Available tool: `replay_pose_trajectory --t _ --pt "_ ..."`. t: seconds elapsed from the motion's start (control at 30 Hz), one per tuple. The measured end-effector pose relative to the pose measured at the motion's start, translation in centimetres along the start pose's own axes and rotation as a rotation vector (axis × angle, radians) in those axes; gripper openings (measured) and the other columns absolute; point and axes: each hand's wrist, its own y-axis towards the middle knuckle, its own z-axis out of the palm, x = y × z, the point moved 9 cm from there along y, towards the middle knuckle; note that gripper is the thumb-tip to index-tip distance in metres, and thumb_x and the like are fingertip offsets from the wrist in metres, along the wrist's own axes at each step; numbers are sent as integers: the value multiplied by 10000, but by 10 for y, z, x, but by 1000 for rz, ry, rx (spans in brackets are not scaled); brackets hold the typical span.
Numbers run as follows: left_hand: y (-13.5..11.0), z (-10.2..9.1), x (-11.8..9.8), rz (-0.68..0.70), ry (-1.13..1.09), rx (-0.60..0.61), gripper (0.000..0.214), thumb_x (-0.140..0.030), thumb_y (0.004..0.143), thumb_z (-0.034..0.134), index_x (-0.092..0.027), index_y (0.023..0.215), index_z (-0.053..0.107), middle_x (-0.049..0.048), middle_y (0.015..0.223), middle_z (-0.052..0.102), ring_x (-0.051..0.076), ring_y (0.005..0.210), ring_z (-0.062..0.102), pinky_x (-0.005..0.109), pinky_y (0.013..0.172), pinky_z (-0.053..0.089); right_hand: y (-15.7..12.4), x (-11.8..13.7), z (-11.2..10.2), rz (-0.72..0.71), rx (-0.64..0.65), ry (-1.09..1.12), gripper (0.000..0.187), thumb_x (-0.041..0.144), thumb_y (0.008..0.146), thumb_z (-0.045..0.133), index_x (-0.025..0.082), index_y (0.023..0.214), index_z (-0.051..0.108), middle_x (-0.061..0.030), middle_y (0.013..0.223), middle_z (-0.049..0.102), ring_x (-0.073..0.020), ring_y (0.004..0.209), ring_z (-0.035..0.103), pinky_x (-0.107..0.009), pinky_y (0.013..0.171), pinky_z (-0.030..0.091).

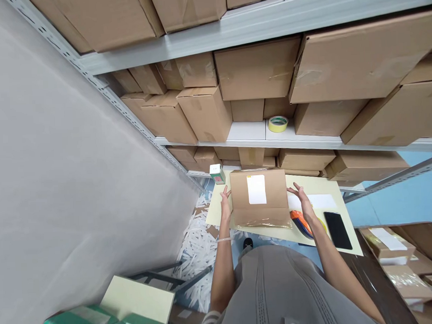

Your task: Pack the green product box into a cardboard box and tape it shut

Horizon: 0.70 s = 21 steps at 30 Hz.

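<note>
A brown cardboard box point(244, 213) with a white label point(256, 189) lies on the cream tabletop point(217, 211), with clear tape along its near edge. My left hand point(225, 202) is at the box's left side, fingers apart, fingertips by its edge. On the other side, my right hand point(303, 198) has its fingers spread, the tips close to the box's right edge. Whether either hand presses on the cardboard I cannot tell. Under my right forearm lies an orange and blue object point(300, 223), partly hidden. A small green and white box point(217, 174) stands beyond my left hand.
A black phone point(338, 230) and white paper point(322, 201) lie on the table's right. Shelves point(307, 139) full of cartons rise behind, with a yellow tape roll point(277, 124). Paper strips point(195, 243) cover the floor at left. An open carton point(424, 230) with packages stands right.
</note>
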Motion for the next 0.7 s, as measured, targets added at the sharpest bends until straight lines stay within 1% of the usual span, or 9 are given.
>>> replay_pose_trajectory --t 0.07,0.1,0.2,0.27,0.33,0.4,0.47,0.57,0.7 --pt "-1 -2 -17 24 -25 22 800 -738 938 109 -277 1543 357 90 1439 579 235 1391 479 408 1183 330 -2 14 -5 -29 3 -3 734 771 899 277 318 1401 561 -22 1422 598 -239 1500 262 -480 1243 53" --pt "-2 -3 -24 29 -20 39 801 -735 939 99 -277 1542 361 85 1423 595 233 1391 478 410 1189 317 -3 20 -6 -34 7 7 748 778 900 246 326 1419 539 -20 1404 613 -238 1491 286 -483 1243 63" --pt "-3 -2 -38 8 17 135 810 -733 938 87 -269 1543 362 79 1376 636 229 1395 472 422 1219 249 -3 35 -10 -45 35 89 843 792 892 174 265 1497 432 -65 1334 663 -250 1445 379 -495 1232 130" --pt "-6 4 -41 -31 17 246 842 -741 927 63 -254 1561 324 94 1366 642 240 1364 509 446 1221 234 -3 44 -12 -54 50 152 896 799 881 148 219 1523 380 -99 1350 650 -267 1421 420 -504 1211 200" --pt "-10 9 -41 -85 -5 343 888 -764 899 22 -251 1577 275 115 1382 626 259 1312 560 486 1203 251 -4 50 -15 -42 69 185 932 813 861 112 217 1542 338 -118 1409 602 -284 1393 459 -505 1167 298" --pt "-14 11 -41 -124 -43 395 928 -795 866 6 -258 1586 243 132 1421 591 274 1259 602 508 1178 284 -4 54 -17 -10 92 186 970 832 835 69 227 1556 306 -129 1460 551 -302 1364 494 -503 1108 384" --pt "-15 9 -42 -129 -105 402 975 -824 834 -1 -251 1593 217 151 1442 566 281 1195 644 506 1148 332 -5 56 -19 24 119 180 1001 844 815 46 228 1563 295 -134 1474 536 -323 1332 524 -512 1063 427" --pt "-12 4 -40 -120 -157 381 1013 -837 820 -8 -222 1596 204 171 1425 578 276 1114 685 499 1126 367 -7 54 -18 88 191 188 979 839 823 84 235 1557 321 -124 1440 573 -348 1285 563 -530 1029 450" --pt "-5 -5 -26 -157 -79 345 984 -828 845 19 -218 1587 235 150 1364 634 253 1171 656 477 1146 355 -8 37 -14 201 230 193 902 797 865 176 225 1537 361 -121 1345 648 -335 1182 633 -509 986 487"
